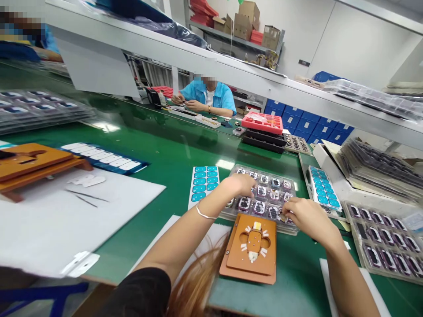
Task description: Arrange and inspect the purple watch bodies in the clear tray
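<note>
A clear plastic tray [291,226] bears rows of small framed parts on the green table. Over its upper left part is my left hand [243,184], fingers bent down among the parts; what they hold, if anything, is hidden. My right hand [299,211] is at the tray's right edge, its fingertips pinched together by a part in the lower right; any held piece is too small to name. Just in front of the tray lies an orange fixture [234,259] with a shaped recess, white tabs and a yellow piece.
Sheets of blue stickers [205,181] flank the tray. More part trays [385,237] lie right. Left are a second orange fixture [39,165], tweezers [87,196] and white foam [132,193]. A person in blue [221,97] sits across the table, below a shelf beam.
</note>
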A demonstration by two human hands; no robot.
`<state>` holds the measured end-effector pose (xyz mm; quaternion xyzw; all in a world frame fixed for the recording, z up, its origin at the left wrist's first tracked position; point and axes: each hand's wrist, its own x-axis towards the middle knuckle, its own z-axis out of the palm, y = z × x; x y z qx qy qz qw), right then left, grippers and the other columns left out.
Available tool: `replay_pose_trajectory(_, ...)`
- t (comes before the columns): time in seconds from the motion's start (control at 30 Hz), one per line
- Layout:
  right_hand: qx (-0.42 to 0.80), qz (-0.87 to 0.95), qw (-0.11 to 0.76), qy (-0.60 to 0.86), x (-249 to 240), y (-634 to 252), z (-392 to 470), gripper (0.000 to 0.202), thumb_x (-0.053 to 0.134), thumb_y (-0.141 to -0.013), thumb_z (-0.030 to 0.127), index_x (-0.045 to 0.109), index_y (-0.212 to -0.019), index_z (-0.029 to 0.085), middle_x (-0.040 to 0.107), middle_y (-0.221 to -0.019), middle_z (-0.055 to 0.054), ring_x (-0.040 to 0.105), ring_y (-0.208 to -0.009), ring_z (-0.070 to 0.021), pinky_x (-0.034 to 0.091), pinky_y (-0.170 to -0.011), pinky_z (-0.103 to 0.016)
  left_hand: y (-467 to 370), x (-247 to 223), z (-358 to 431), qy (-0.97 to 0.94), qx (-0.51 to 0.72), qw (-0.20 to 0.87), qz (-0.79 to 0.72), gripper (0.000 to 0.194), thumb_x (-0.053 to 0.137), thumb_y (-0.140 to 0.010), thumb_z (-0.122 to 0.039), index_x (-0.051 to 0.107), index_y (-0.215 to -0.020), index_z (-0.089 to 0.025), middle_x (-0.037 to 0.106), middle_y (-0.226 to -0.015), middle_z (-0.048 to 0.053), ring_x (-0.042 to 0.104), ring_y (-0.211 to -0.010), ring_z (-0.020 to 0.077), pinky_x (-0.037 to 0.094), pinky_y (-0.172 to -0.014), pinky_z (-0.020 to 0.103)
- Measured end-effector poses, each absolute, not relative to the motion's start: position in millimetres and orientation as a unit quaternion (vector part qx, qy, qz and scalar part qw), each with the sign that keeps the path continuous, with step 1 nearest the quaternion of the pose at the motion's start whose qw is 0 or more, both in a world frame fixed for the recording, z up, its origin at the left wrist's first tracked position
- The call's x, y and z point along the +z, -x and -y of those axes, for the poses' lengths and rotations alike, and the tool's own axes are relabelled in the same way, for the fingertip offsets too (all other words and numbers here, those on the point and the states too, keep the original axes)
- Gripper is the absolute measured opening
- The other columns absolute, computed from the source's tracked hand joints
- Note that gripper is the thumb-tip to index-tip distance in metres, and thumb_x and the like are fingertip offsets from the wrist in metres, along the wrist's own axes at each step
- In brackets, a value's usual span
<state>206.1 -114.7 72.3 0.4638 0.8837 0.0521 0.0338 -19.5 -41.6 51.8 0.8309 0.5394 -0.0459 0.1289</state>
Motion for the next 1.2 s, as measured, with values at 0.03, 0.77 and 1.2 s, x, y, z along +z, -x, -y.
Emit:
replay_pose_trajectory(0.03,0.059,-0.876,0.044,-0.476,71.6,-202.8,112.6,0.025,0.049,-0.089,0.005,0.068,-0.091,0.021,0.07,-0.091,-0.004,0.068,-0.081,-0.0193,0.044,-0.063,-0.025,21.0,51.6,40.3,-0.826,-0.051,0.126,-0.546,0.037,0.069,-0.081,-0.03,0.07,-0.115,-0.015,0.067,-0.12,0.019,0.065,-0.102,0.0324,0.049,-0.079,0.034)
replay_pose_trajectory(0.77,0.023,-0.888,0.007,-0.459,60.3,-200.4,92.2,0.016,0.057,-0.087,0.008,0.066,-0.094,0.02,0.071,-0.098,-0.005,0.067,-0.092,-0.0229,0.047,-0.07,-0.028,6.4,48.0,46.8,-0.888,-0.031,0.169,-0.426,0.026,0.08,-0.071,-0.033,0.076,-0.093,-0.019,0.07,-0.107,0.011,0.06,-0.104,0.0293,0.045,-0.081,0.03)
replay_pose_trajectory(1.2,-0.346,-0.667,-0.585,-0.305,66.5,-207.4,86.7,0.036,0.075,-0.074,0.054,0.069,-0.088,0.022,0.074,-0.086,-0.004,0.07,-0.078,-0.0195,0.06,-0.072,-0.034,-11.0,80.6,88.8,-0.73,0.336,0.536,-0.259,0.045,0.073,-0.078,-0.048,0.062,-0.106,-0.015,0.069,-0.101,0.007,0.064,-0.094,0.0186,0.049,-0.083,0.03)
